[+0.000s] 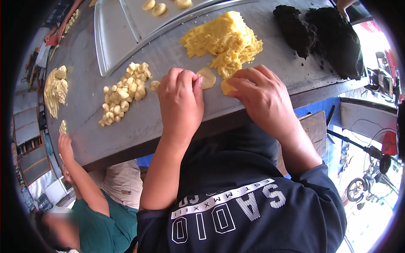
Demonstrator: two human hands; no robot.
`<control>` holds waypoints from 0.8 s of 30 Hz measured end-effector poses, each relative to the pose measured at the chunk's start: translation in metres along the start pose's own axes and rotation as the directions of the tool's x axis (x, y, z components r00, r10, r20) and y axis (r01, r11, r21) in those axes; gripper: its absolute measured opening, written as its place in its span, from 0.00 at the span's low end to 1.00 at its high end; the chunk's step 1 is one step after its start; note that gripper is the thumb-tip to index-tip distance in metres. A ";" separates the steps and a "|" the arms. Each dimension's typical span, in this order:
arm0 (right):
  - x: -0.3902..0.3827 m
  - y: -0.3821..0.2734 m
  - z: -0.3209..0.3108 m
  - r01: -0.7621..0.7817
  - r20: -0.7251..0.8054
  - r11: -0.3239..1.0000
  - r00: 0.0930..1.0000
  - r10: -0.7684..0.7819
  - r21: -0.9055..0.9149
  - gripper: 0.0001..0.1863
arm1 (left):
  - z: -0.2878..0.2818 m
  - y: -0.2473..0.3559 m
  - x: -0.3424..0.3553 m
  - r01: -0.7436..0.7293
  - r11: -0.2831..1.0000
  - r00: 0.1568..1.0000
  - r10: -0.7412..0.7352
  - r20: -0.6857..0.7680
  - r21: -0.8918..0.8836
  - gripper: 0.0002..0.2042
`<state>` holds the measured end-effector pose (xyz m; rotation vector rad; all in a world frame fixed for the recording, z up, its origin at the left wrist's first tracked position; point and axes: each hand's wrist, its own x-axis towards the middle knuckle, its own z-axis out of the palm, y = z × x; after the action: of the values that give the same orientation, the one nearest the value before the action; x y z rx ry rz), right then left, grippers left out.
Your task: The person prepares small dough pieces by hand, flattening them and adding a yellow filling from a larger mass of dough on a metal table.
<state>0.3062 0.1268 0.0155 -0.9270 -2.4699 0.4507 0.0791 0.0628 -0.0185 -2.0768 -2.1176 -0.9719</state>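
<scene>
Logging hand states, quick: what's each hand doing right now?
Left hand: curled, thumb at the flat pale dough; whether it grips cannot be told.
Right hand: closed on a yellow piece.

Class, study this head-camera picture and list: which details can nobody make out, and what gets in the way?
- Head view: what the left hand may hold; its own back and curled fingers hide it.
- Head view: the small yellow piece's full outline; the right hand covers part.
- Head view: the metal tray's far end; the top edge cuts it off.
- Head view: the arm behind the co-worker's hand; cut off at the top.
</scene>
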 end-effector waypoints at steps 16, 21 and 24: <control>0.082 -0.063 0.066 0.379 0.251 0.895 0.866 -0.432 0.234 0.11 | -0.102 -0.071 -0.036 0.151 0.295 0.750 -0.656 -0.085 -0.944 0.14; 0.053 -0.033 0.054 0.461 0.173 0.829 0.831 -0.528 0.318 0.11 | -0.086 -0.067 -0.066 0.328 0.401 0.723 -0.689 -0.046 -0.856 0.17; 0.033 -0.028 0.040 0.340 0.004 0.906 0.936 -0.353 0.250 0.14 | -0.065 -0.051 -0.069 0.410 0.482 0.779 -0.626 0.024 -0.774 0.18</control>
<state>0.2482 0.1240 0.0042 -0.3684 -2.4794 0.6412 0.0148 -0.0229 -0.0164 -1.2316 -2.4904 -2.4191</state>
